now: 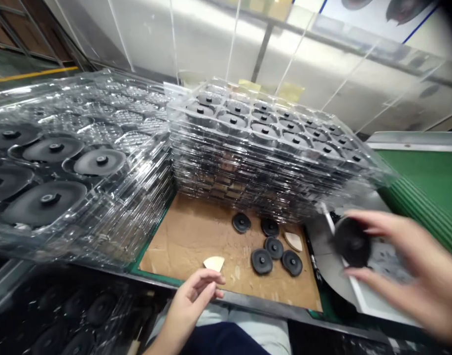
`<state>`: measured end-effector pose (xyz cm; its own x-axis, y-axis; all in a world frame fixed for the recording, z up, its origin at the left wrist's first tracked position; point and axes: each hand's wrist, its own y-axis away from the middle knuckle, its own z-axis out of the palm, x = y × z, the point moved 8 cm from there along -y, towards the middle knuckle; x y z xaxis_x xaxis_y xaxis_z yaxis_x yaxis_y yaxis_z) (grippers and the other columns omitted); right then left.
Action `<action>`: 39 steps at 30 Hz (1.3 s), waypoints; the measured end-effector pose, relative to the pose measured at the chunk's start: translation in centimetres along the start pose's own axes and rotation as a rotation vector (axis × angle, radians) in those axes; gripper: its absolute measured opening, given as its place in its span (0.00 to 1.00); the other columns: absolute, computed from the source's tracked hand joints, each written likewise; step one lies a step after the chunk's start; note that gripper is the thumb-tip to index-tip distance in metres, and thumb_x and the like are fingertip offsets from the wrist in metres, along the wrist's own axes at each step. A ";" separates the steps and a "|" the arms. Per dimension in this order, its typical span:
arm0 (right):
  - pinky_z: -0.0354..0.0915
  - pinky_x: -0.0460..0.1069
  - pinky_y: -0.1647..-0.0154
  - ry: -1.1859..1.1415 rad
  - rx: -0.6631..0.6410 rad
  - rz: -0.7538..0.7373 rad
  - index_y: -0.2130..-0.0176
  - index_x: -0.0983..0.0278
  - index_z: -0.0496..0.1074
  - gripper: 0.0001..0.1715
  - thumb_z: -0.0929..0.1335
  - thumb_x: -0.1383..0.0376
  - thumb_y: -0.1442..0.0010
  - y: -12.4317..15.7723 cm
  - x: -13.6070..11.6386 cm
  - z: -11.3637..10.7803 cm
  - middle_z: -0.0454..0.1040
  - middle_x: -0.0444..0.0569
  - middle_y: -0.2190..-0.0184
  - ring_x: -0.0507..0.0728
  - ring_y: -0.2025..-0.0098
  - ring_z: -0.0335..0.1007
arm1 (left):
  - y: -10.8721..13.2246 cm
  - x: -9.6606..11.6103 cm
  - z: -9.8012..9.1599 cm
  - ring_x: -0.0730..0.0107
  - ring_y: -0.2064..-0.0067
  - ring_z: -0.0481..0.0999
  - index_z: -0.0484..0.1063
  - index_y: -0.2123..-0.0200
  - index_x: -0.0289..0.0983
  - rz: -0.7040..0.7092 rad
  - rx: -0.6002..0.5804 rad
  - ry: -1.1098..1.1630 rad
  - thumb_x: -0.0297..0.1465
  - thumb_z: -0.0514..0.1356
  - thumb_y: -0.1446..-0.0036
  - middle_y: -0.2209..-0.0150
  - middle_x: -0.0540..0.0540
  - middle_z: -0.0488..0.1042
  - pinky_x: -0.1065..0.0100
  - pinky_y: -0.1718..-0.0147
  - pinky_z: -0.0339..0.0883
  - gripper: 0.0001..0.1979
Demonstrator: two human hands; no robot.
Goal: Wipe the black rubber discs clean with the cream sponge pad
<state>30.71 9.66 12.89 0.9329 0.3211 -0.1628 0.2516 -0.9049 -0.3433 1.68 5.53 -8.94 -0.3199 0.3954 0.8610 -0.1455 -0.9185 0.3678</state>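
On the right, my right hand (414,266) grips a round black disc (353,241) between thumb and fingers; both are blurred. The disc is held above a white-edged tray and a grey round surface. My left hand (194,301) hovers at the front edge of the cardboard sheet (174,241), its fingers loosely curled and apart, with nothing visible in them. Just beyond its fingertips is a cream wedge-shaped piece (214,263), partly covered by the hand. Several black discs with a central stub, one of them a front disc (261,261), lie on the cardboard. Another cream wedge (293,241) is beside them.
A tall stack of clear plastic trays (240,162) holding black discs stands behind the cardboard. Another tray stack (137,197) rises at the left, with larger black parts (100,161) in its top tray. A green conveyor belt (429,182) is at the right.
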 end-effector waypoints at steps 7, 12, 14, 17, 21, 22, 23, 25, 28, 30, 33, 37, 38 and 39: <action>0.68 0.60 0.45 -0.518 -0.330 -0.001 0.41 0.55 0.55 0.40 0.74 0.57 0.47 4.3 -12.7 15.0 0.64 0.56 0.42 0.65 0.41 0.63 | 0.6 0.5 2.3 0.56 0.47 0.74 0.70 0.47 0.47 -0.093 -0.166 0.346 0.42 0.73 0.65 0.48 0.41 0.76 0.64 0.50 0.67 0.37; 0.64 0.60 0.41 -0.724 -0.345 0.096 0.39 0.54 0.54 0.42 0.74 0.59 0.46 4.4 -14.7 17.2 0.62 0.54 0.40 0.63 0.38 0.60 | 0.3 0.4 1.3 0.55 0.44 0.71 0.70 0.46 0.47 -0.168 -0.199 0.392 0.42 0.73 0.66 0.48 0.41 0.76 0.64 0.47 0.64 0.40; 0.62 0.59 0.40 -0.784 -0.351 0.099 0.39 0.55 0.54 0.42 0.74 0.58 0.46 4.1 -15.4 17.4 0.62 0.55 0.40 0.63 0.38 0.59 | 0.1 0.4 1.0 0.57 0.46 0.73 0.71 0.47 0.46 -0.185 -0.207 0.429 0.43 0.73 0.68 0.49 0.42 0.76 0.66 0.49 0.64 0.40; 0.61 0.57 0.39 -0.850 -0.361 0.121 0.40 0.54 0.55 0.42 0.75 0.58 0.48 3.5 -16.1 17.8 0.63 0.53 0.41 0.61 0.38 0.59 | 0.0 0.4 0.5 0.61 0.49 0.74 0.73 0.49 0.45 -0.215 -0.201 0.465 0.44 0.73 0.71 0.48 0.44 0.75 0.69 0.50 0.65 0.39; 0.61 0.54 0.40 -0.924 -0.404 0.152 0.41 0.52 0.56 0.42 0.76 0.57 0.49 2.9 -16.6 18.7 0.63 0.51 0.42 0.59 0.38 0.59 | -0.1 0.4 -0.4 0.65 0.52 0.75 0.75 0.51 0.44 -0.238 -0.176 0.482 0.44 0.73 0.71 0.50 0.45 0.76 0.72 0.52 0.66 0.38; 0.61 0.53 0.40 -0.942 -0.426 0.159 0.41 0.53 0.56 0.42 0.75 0.56 0.49 2.9 -16.8 19.0 0.63 0.51 0.42 0.59 0.39 0.59 | -0.1 0.4 -0.6 0.66 0.52 0.75 0.75 0.51 0.44 -0.241 -0.173 0.486 0.44 0.73 0.70 0.50 0.45 0.76 0.72 0.52 0.66 0.37; 0.61 0.54 0.39 -0.952 -0.450 0.165 0.41 0.53 0.56 0.41 0.75 0.55 0.48 2.9 -17.0 19.4 0.63 0.51 0.42 0.59 0.39 0.59 | -0.1 0.4 -0.8 0.66 0.52 0.75 0.75 0.50 0.44 -0.244 -0.168 0.493 0.42 0.73 0.68 0.50 0.45 0.76 0.72 0.52 0.66 0.36; 0.60 0.55 0.39 -0.945 -0.481 0.160 0.40 0.55 0.55 0.41 0.74 0.53 0.47 3.0 -17.5 19.9 0.63 0.52 0.42 0.60 0.39 0.59 | 0.0 0.3 -1.3 0.66 0.51 0.75 0.75 0.50 0.44 -0.261 -0.155 0.513 0.40 0.73 0.65 0.50 0.44 0.77 0.74 0.53 0.67 0.34; 0.60 0.56 0.39 -0.870 -0.488 0.136 0.37 0.56 0.52 0.45 0.72 0.51 0.46 3.1 -17.8 20.3 0.61 0.54 0.41 0.61 0.38 0.58 | 0.0 -0.1 -1.9 0.65 0.52 0.77 0.74 0.50 0.43 -0.300 -0.125 0.569 0.37 0.73 0.63 0.51 0.43 0.77 0.73 0.57 0.69 0.32; 0.63 0.56 0.41 -0.754 -0.450 0.152 0.36 0.55 0.52 0.44 0.71 0.50 0.44 3.0 -17.0 20.8 0.62 0.54 0.42 0.62 0.40 0.61 | 0.0 -0.3 -2.4 0.61 0.53 0.78 0.74 0.50 0.43 -0.308 -0.113 0.615 0.37 0.73 0.60 0.52 0.42 0.78 0.68 0.57 0.71 0.30; 0.70 0.57 0.51 -0.509 -0.337 0.251 0.39 0.56 0.61 0.29 0.66 0.55 0.38 3.0 -14.5 21.9 0.68 0.54 0.50 0.62 0.49 0.70 | -0.4 -0.5 -3.6 0.54 0.50 0.78 0.73 0.50 0.44 -0.302 -0.027 0.665 0.35 0.70 0.54 0.51 0.41 0.78 0.59 0.53 0.72 0.26; 0.72 0.58 0.62 -0.418 -0.265 0.305 0.52 0.66 0.73 0.18 0.61 0.61 0.35 4.1 -13.0 24.3 0.68 0.60 0.56 0.62 0.62 0.73 | -0.7 -0.2 -5.3 0.54 0.48 0.77 0.72 0.50 0.43 -0.298 0.122 0.680 0.32 0.70 0.53 0.49 0.41 0.77 0.56 0.49 0.70 0.25; 0.71 0.58 0.61 -0.428 -0.255 0.289 0.54 0.67 0.74 0.18 0.60 0.62 0.34 4.5 -13.2 24.7 0.68 0.61 0.55 0.62 0.61 0.73 | -0.7 0.0 -5.4 0.55 0.48 0.77 0.72 0.50 0.42 -0.293 0.139 0.684 0.32 0.70 0.53 0.49 0.42 0.77 0.57 0.48 0.69 0.24; 0.71 0.57 0.60 -0.445 -0.248 0.264 0.56 0.66 0.74 0.17 0.60 0.63 0.34 4.8 -13.6 25.0 0.69 0.61 0.55 0.62 0.60 0.73 | -0.8 0.1 -5.6 0.55 0.48 0.76 0.72 0.51 0.42 -0.288 0.150 0.689 0.33 0.70 0.53 0.49 0.42 0.77 0.57 0.47 0.69 0.24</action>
<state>12.77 7.93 -9.68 0.7875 0.1132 -0.6058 0.1273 -0.9917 -0.0199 -3.47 6.32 -11.06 -0.8077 0.4898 0.3283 -0.1986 -0.7502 0.6306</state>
